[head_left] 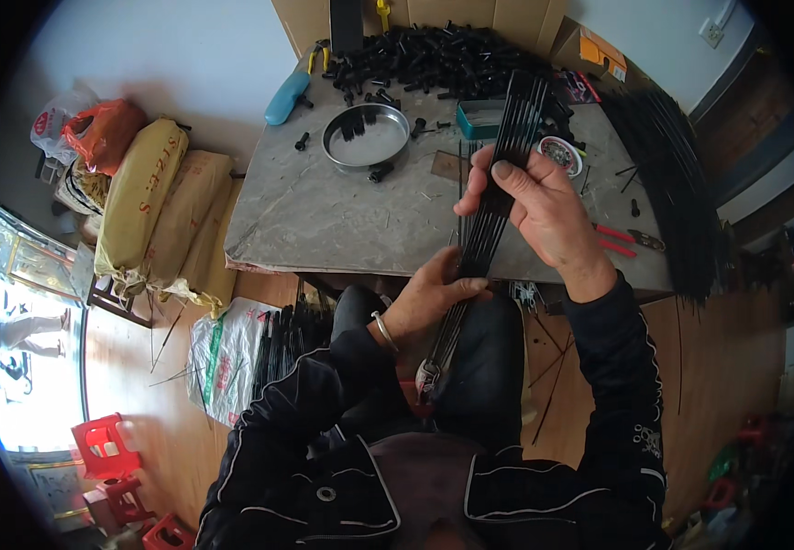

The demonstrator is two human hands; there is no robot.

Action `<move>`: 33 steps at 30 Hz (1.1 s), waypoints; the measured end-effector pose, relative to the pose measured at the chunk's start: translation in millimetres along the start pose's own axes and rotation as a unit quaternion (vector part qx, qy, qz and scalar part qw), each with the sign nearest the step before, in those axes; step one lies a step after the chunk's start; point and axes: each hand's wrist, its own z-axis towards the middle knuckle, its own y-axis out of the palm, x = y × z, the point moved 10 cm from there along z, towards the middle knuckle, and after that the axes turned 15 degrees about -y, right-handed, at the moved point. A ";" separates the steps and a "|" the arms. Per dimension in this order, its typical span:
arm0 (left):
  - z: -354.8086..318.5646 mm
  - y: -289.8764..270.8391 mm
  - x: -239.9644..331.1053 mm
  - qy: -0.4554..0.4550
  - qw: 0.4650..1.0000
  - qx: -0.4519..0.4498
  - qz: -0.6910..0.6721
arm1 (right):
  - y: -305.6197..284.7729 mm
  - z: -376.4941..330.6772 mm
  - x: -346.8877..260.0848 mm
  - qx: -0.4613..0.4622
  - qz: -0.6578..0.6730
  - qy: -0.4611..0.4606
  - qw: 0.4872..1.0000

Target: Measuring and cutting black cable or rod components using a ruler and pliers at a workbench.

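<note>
A bundle of long, thin black rods [483,236] slants across the front edge of the table, its upper end fanned out slightly. My left hand [435,291] is closed around its lower part above my lap. Higher up, my right hand [544,197] grips the same bundle, thumb pressed over the rods and fingers behind them. The lower end of the bundle reaches down between my knees. Just beyond my right hand are a teal box [476,121] and a small round tub [560,156] of tiny pieces.
A heap of black bolt-like parts [443,60] covers the table's back. A round metal pan [366,158] holds a few dark pieces. Red-handled pliers [631,240] and many long black rods [672,174] lie right. Stuffed sacks [145,188] are left; red stools [106,447] stand lower left.
</note>
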 end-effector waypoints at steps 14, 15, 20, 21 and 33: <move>11.0 8.9 65.6 0.245 0.714 0.081 0.651 | 31.7 -36.3 -21.8 -0.025 -0.119 -0.123 0.985; 10.8 8.6 65.5 0.241 0.727 0.073 0.639 | 33.6 -36.5 -24.8 -0.030 -0.129 -0.125 0.983; 4.9 9.9 76.0 0.288 0.690 0.100 0.657 | 30.6 -35.1 -29.4 -0.054 -0.179 -0.140 0.972; -1.9 3.2 88.9 0.310 0.713 0.116 0.618 | 27.1 -34.7 -32.9 -0.054 -0.203 -0.157 0.965; -61.2 66.3 181.3 0.371 0.878 -0.018 0.301 | 7.7 -34.0 -26.7 -0.030 -0.270 -0.122 0.955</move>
